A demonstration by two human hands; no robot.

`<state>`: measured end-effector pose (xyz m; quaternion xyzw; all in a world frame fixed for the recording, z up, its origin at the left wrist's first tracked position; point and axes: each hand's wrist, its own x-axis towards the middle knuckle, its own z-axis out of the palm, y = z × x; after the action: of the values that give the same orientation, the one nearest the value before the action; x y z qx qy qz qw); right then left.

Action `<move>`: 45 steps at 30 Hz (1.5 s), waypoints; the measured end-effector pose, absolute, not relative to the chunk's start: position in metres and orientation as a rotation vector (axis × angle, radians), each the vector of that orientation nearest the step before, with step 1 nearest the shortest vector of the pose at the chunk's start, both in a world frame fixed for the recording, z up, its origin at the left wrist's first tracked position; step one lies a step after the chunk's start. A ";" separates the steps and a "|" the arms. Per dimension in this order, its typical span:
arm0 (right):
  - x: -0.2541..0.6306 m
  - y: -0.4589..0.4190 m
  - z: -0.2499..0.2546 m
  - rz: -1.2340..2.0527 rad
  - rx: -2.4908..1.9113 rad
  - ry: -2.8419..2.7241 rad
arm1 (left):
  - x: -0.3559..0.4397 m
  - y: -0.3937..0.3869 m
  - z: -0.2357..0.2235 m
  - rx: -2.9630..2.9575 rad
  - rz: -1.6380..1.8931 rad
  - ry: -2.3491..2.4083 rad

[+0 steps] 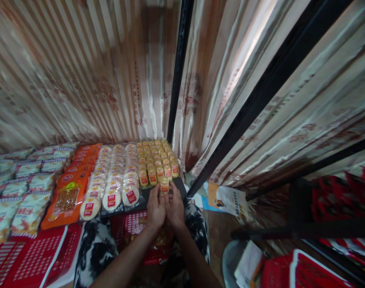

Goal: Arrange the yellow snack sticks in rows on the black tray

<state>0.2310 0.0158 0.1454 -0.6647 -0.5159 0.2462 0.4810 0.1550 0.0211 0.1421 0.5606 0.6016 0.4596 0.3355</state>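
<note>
Both of my hands are together at the front edge of a dark shelf point(180, 185). My left hand point(156, 209) and my right hand point(174, 207) pinch a small yellow snack packet point(164, 185) with a red label between their fingertips. Just beyond it stand rows of matching yellow packets point(152, 174). To their left are columns of round white crackers point(111, 199) in clear wrappers with red labels. How the fingers meet behind the packet is partly hidden.
Orange snack bags point(65, 192) and white snack bags point(29, 216) fill the shelf's left. Red baskets point(23, 256) sit below. A black post point(236, 120) slants at my right, and pleated curtains point(110, 72) hang behind. Red packages point(335, 200) are at far right.
</note>
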 end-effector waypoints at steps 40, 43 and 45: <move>0.254 0.049 0.099 0.312 -1.756 -1.283 | 0.203 0.070 0.141 1.454 0.984 1.420; 0.254 0.051 0.097 0.320 -1.773 -1.297 | 0.206 0.073 0.134 1.484 1.022 1.414; 0.255 0.053 0.094 0.322 -1.777 -1.302 | 0.208 0.075 0.130 1.495 1.043 1.401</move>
<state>0.2550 0.0526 0.0942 -0.7161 -0.5247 0.1297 0.4417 0.2078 0.0753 0.1300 0.5934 0.5560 0.4140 0.4091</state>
